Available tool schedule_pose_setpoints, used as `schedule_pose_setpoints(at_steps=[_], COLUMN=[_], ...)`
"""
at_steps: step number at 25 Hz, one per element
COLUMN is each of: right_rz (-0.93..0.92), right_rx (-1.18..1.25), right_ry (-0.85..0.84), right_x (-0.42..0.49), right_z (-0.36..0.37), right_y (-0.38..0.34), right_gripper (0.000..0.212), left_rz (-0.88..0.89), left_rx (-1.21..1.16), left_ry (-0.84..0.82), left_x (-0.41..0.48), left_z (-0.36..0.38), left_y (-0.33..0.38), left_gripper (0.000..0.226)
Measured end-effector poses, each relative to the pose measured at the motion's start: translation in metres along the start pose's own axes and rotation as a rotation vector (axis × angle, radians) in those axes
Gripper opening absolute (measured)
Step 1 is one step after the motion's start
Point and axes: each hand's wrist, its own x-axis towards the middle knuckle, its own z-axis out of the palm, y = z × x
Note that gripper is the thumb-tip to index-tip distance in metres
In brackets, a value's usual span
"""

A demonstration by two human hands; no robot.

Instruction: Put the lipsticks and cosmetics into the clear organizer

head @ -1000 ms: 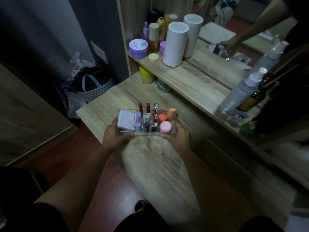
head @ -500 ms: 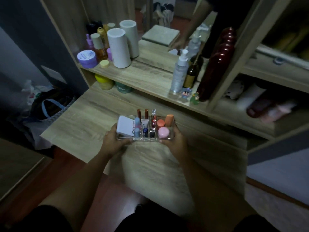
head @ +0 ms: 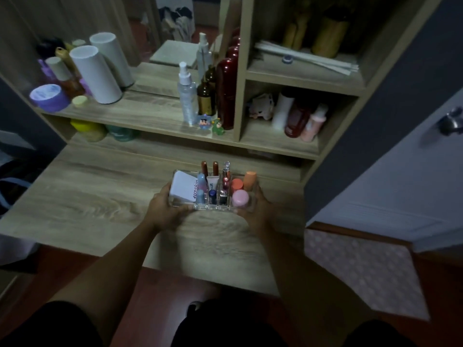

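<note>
Both hands grip the clear organizer (head: 213,206): my left hand (head: 162,209) wraps its left end, my right hand (head: 258,209) its right end, over the desk (head: 87,196). Keep it level so the lipsticks (head: 210,169) stay upright.

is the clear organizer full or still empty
Full: the clear organizer holds a white compact, upright lipsticks and a pink-capped jar.
</note>
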Motion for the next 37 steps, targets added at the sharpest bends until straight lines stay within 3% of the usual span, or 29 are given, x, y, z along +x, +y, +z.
schedule_pose_setpoints(at_steps=[4, 9, 17, 24, 31, 37], right_rz=[-0.022, -0.102, -0.071, -0.038, 0.063, 0.039], right_rx=[-0.001, 0.073, 0.142, 0.104, -0.011, -0.027], right_ry=[0.058, 0.186, 0.157, 0.161, 0.065, 0.092], right_x=[-0.009, -0.002, 0.019, 0.032, 0.04, 0.042], right_z=[-0.019, -0.02, -0.014, -0.007, -0.018, -0.018], right_y=[0.019, 0.028, 0.041, 0.049, 0.062, 0.061], right_gripper=[0.073, 0.093, 0.092, 0.097, 0.076, 0.077], left_rz=[0.048, 0.028, 0.003, -0.001, -0.004, -0.001], left_rx=[-0.017, -0.061, -0.082, -0.066, -0.066, -0.05], left_ry=[-0.062, -0.13, -0.225, -0.212, -0.223, -0.247], left_x=[0.003, 0.012, 0.036, 0.048, 0.059, 0.059], left_z=[0.021, 0.041, 0.05, 0.051, 0.052, 0.051], left_y=[0.014, 0.017, 0.016, 0.01, 0.009, 0.015], left_gripper=[0.081, 0.077, 0.074, 0.077, 0.079, 0.082])
